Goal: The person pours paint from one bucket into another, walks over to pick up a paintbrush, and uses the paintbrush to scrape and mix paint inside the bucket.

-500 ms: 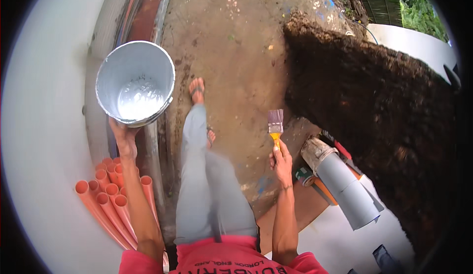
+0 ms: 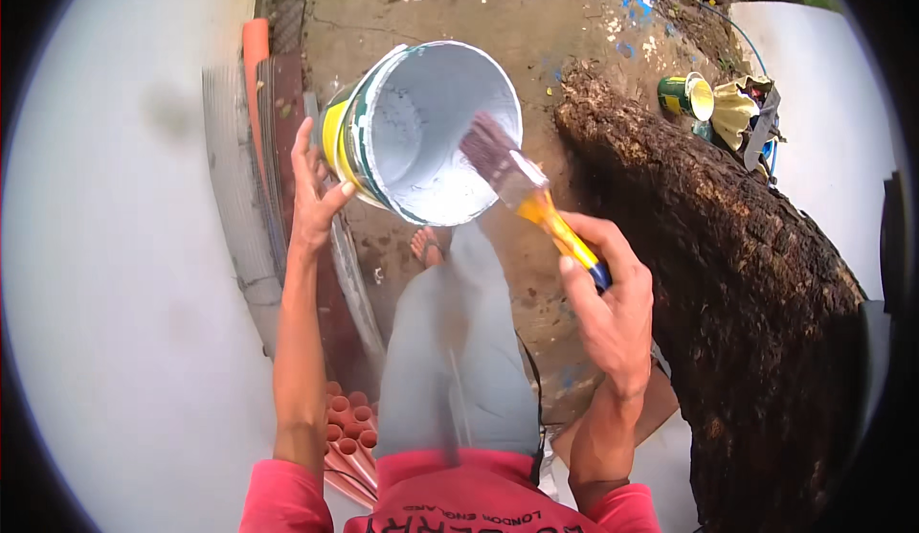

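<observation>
A paint bucket, green and yellow outside and pale inside, is tilted with its mouth toward me. White paint coats its lower inner wall. My left hand grips the bucket by its left side, thumb and fingers spread along the outer wall. My right hand is closed around the yellow handle of a paintbrush. The brush's dark bristles overlap the right part of the bucket's mouth; whether they touch the wall cannot be told.
A thick tree trunk stands on the right. A white wall runs along the left. Orange pipes lie low by my left arm. Another paint bucket sits beyond the trunk. Stained concrete floor stretches ahead.
The bucket has moved right and tipped over in my left hand. My right hand has raised the paintbrush up and left to the bucket's mouth. My view and my steps have moved forward.
</observation>
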`<state>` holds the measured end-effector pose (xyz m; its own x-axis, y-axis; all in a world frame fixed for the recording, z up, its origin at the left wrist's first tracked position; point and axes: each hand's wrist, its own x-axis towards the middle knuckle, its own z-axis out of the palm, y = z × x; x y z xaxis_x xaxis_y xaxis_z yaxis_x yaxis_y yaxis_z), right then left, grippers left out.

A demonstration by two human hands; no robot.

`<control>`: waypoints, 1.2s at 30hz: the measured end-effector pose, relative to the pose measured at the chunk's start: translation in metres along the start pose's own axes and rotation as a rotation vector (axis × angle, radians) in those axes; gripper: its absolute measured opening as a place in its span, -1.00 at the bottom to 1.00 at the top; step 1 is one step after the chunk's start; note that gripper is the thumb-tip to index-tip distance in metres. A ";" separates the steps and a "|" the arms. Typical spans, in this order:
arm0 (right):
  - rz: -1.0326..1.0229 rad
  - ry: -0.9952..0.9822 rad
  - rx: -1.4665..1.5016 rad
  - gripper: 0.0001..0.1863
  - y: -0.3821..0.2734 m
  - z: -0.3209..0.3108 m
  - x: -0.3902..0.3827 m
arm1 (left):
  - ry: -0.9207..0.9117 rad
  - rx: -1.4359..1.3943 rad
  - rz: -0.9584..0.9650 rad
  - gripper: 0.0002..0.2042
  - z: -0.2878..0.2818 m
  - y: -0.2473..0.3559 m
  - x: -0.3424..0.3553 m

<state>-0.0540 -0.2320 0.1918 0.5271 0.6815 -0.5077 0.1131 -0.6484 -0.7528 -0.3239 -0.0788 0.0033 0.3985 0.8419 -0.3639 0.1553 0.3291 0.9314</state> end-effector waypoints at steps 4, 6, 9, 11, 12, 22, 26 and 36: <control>-0.116 -0.059 -0.211 -0.65 -0.050 -0.004 0.123 | -0.160 0.075 0.039 0.15 0.047 0.064 0.097; -0.176 -0.044 -0.183 -0.69 -0.062 -0.006 0.190 | -0.205 0.072 0.029 0.15 0.071 0.091 0.154; -0.101 -0.055 -0.204 -0.74 -0.071 -0.016 0.273 | -0.283 0.060 0.016 0.17 0.105 0.122 0.220; -0.080 -0.020 -0.153 -0.77 -0.078 -0.027 0.314 | -0.311 0.153 0.017 0.19 0.129 0.144 0.269; -0.165 0.003 -0.140 -0.79 -0.082 -0.034 0.332 | -0.329 0.163 -0.002 0.19 0.139 0.154 0.284; -0.561 -0.041 -0.344 -0.80 -0.156 -0.142 0.476 | -0.546 0.254 -0.035 0.21 0.245 0.255 0.502; -0.527 -0.096 -0.632 -0.72 -0.179 -0.195 0.511 | -0.623 0.264 -0.020 0.21 0.290 0.276 0.571; -0.433 0.390 -0.634 -0.86 -0.149 -0.310 0.583 | -0.950 0.399 0.072 0.17 0.458 0.335 0.661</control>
<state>0.4973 0.1564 0.1375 0.5674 0.8226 0.0374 0.7588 -0.5047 -0.4116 0.4054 0.3924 0.0751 0.9415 0.1122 -0.3179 0.3221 -0.0206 0.9465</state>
